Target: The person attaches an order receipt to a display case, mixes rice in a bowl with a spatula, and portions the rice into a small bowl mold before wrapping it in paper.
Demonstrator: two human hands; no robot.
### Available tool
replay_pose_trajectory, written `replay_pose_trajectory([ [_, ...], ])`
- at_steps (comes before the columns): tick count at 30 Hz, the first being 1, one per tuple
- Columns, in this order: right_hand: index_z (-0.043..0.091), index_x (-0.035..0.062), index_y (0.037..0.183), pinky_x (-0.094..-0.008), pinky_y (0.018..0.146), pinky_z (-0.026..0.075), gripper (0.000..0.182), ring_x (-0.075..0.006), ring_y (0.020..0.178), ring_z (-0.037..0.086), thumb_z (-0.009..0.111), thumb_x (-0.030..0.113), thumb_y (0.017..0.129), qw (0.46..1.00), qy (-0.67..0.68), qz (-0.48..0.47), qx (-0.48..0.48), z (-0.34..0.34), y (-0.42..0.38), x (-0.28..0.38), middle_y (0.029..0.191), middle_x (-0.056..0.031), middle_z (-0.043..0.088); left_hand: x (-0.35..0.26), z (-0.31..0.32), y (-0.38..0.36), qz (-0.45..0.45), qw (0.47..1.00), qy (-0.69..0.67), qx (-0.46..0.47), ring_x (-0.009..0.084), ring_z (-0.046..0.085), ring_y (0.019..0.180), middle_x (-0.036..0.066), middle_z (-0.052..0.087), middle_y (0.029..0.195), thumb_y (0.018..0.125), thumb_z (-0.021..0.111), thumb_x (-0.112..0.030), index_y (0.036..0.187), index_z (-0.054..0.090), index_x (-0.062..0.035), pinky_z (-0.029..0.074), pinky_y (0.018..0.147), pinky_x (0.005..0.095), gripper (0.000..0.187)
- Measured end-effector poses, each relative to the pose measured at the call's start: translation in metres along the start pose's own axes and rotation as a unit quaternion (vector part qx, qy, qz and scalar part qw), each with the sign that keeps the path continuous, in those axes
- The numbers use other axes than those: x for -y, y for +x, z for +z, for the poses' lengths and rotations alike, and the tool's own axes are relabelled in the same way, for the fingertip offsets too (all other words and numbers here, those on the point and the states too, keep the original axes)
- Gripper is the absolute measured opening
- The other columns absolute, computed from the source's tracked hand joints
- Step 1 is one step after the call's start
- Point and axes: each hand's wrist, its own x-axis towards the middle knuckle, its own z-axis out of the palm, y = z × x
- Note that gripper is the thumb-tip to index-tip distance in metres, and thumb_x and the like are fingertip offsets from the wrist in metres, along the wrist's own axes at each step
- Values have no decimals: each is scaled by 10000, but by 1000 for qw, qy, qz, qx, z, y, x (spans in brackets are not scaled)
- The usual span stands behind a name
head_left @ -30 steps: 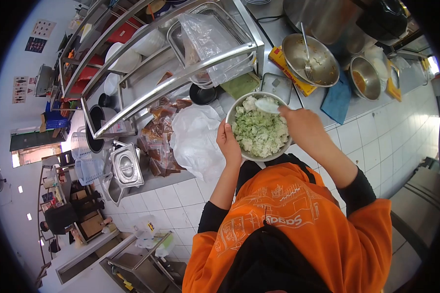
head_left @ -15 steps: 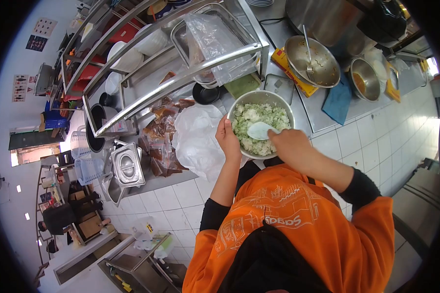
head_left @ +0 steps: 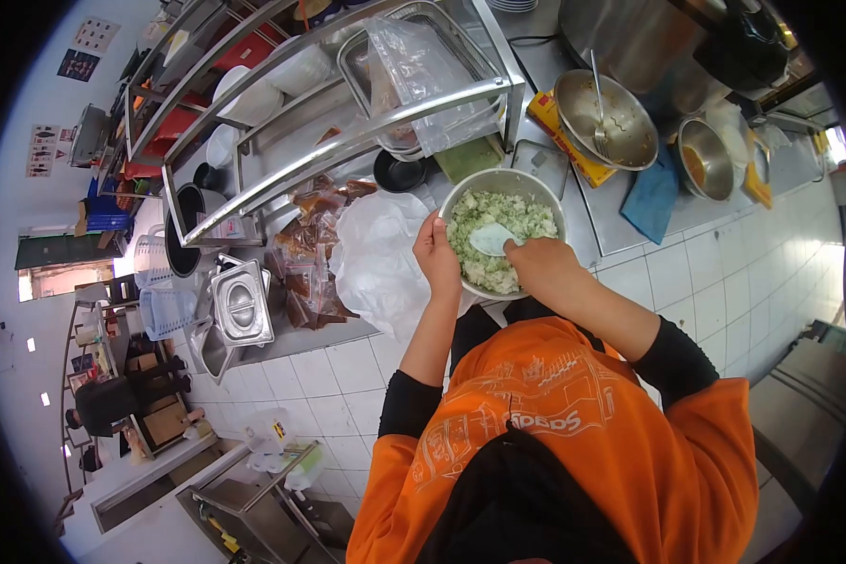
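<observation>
A metal bowl (head_left: 512, 177) holds white rice mixed with green bits (head_left: 526, 218). My left hand (head_left: 437, 256) grips the bowl's left rim, thumb at the top edge and the other fingers mostly hidden behind the wall. In my right hand (head_left: 547, 267) is a pale rice paddle (head_left: 487, 239), its handle covered by my closed fingers. The paddle's blade lies in the rice near the middle of the bowl, partly coated with grains.
Left of the bowl are a white plastic bag (head_left: 371, 258) and sauce packets (head_left: 308, 282). A metal rack (head_left: 348, 141) stands behind. To the right are a mixing bowl with a fork (head_left: 620, 113), a blue cloth (head_left: 650, 199) and another bowl (head_left: 703, 160). A person (head_left: 113, 399) is far left.
The paddle and my right hand have shifted slightly left and toward me across the rice, and the blade sits deeper. My left hand keeps its hold on the bowl.
</observation>
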Motion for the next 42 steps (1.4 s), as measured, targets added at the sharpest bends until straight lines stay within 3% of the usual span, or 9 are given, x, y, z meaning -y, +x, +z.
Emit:
replay_pose_trajectory([
  [10,605,24,1025,-462,631,525,242,-366,721,662,533,53,796,996,-19,-77,39,-46,-36,-15,718,-196,642,3,-6,5,17,999,30,23,139,590,918,87,668,1027,983,513,-179,1145,622,51,451,851,266,301],
  [13,601,7,1001,-454,635,531,222,-364,722,666,533,56,796,999,-24,-38,-1,4,-10,-1,716,-192,646,1,-4,3,11,999,37,23,139,590,917,85,667,1027,985,516,-192,1154,617,50,451,849,267,312],
  [17,616,5,1014,-455,678,534,221,-368,789,671,524,78,827,1000,-2,3,4,9,13,6,797,-201,669,-1,-7,1,15,998,51,31,132,586,913,79,666,1022,985,521,-206,1157,619,42,448,846,265,318],
  [21,640,71,1130,-439,771,504,282,-375,867,657,471,205,948,975,186,112,50,-9,11,-28,931,-178,685,2,-8,2,26,999,29,37,126,579,917,70,664,1014,985,522,-212,1156,622,35,441,847,263,316],
  [27,620,55,1172,-394,748,503,327,-369,879,657,461,266,979,946,305,112,-3,-33,-15,-55,924,-202,675,8,-9,3,21,999,27,41,127,576,925,68,662,1014,988,516,-213,1161,614,42,438,849,263,323],
  [30,607,59,1198,-393,714,520,309,-344,847,669,475,184,949,965,209,145,-70,-56,-15,-38,901,-198,678,2,-8,2,30,998,26,50,129,579,918,74,660,1016,989,513,-210,1162,608,49,439,847,264,326],
  [33,567,59,1256,-408,679,536,382,-335,814,672,497,90,882,990,23,136,-5,-29,2,-24,860,-213,671,6,-7,3,35,998,20,52,130,581,910,76,662,1008,989,510,-206,1150,614,52,442,841,263,320],
  [37,522,23,1289,-432,655,543,486,-336,760,667,526,42,803,995,-40,86,-16,15,2,5,780,-198,655,3,-1,0,18,1000,24,0,127,583,900,72,666,994,983,510,-182,1127,628,47,448,829,260,295],
  [42,514,4,1289,-411,629,540,515,-307,728,663,559,48,777,995,-92,-12,24,6,-15,7,760,-159,645,-1,-3,4,9,1000,-4,20,124,588,883,65,672,968,976,506,-152,1102,640,44,452,819,260,269],
])
